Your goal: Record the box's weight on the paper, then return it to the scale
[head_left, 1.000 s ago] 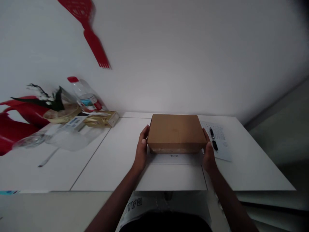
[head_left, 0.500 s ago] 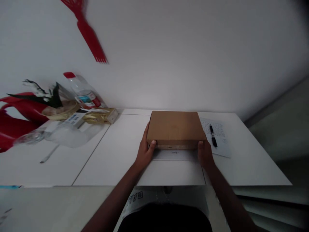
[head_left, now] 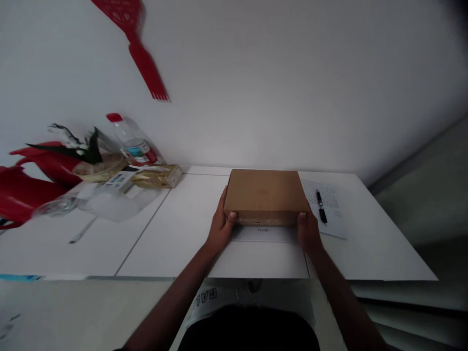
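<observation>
A brown cardboard box [head_left: 266,192] is held level between both my hands, over a flat white item with printed letters [head_left: 268,234] on the white table. My left hand [head_left: 222,224] grips its left side, the thumb on the front face near the corner. On the opposite side my right hand [head_left: 309,229] grips the box in the same way; most of its fingers are hidden. Whether the box touches the white item beneath it I cannot tell. Just right of the box lies a sheet of paper with writing [head_left: 331,207], a black pen [head_left: 321,206] on top.
At the left stand red pitchers [head_left: 25,192], a potted plant [head_left: 87,151], a bottle with a red cap [head_left: 137,146], a gold packet [head_left: 155,176] and clear plastic [head_left: 113,204]. A red fly swatter [head_left: 146,68] hangs on the wall behind the table [head_left: 175,224].
The view has turned slightly, so the things at the left appear a little further right. Both hands keep their grip on the box, which stays in nearly the same place.
</observation>
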Tool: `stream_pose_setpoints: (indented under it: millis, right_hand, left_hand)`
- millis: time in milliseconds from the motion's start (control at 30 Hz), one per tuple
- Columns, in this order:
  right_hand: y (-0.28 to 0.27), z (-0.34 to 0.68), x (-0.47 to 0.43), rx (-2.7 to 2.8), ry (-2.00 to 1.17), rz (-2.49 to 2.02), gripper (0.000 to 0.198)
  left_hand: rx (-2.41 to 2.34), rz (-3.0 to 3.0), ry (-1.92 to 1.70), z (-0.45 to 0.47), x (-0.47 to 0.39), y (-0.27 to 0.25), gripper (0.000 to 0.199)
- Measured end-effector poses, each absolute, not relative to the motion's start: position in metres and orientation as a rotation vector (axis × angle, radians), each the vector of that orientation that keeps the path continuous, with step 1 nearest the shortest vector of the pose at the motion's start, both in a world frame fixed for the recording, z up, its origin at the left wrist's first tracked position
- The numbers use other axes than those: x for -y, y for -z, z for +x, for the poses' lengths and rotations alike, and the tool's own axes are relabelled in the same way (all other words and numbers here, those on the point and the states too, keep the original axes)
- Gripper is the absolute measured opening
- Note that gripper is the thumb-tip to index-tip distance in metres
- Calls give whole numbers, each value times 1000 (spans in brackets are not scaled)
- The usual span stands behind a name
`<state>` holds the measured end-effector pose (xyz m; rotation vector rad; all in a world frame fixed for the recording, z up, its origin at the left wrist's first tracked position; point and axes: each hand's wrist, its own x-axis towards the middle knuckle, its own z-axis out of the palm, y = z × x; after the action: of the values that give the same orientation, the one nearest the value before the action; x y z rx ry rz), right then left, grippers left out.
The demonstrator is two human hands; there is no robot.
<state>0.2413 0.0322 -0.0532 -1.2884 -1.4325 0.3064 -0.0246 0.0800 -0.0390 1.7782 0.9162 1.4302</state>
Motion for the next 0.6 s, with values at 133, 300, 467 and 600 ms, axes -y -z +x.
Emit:
stream_pose_setpoints:
  millis: [133, 300, 467, 600]
  right_hand:
    - [53, 243, -32, 1414, -363, -1280, 48]
    - [51, 244, -33, 1409, -391, -1256, 55]
    - [44, 241, -32, 1442, -392, -1215, 59]
    - [39, 239, -31, 1436, -390, -1223, 61]
  left_hand:
    - [-947, 1806, -1397, -27, -81, 37, 71]
    - [-998, 1840, -1355, -29, -79, 36, 73]
    - [-971, 1827, -1341, -31, -79, 35, 71]
    - [-934, 1786, -1344, -30, -79, 32, 70]
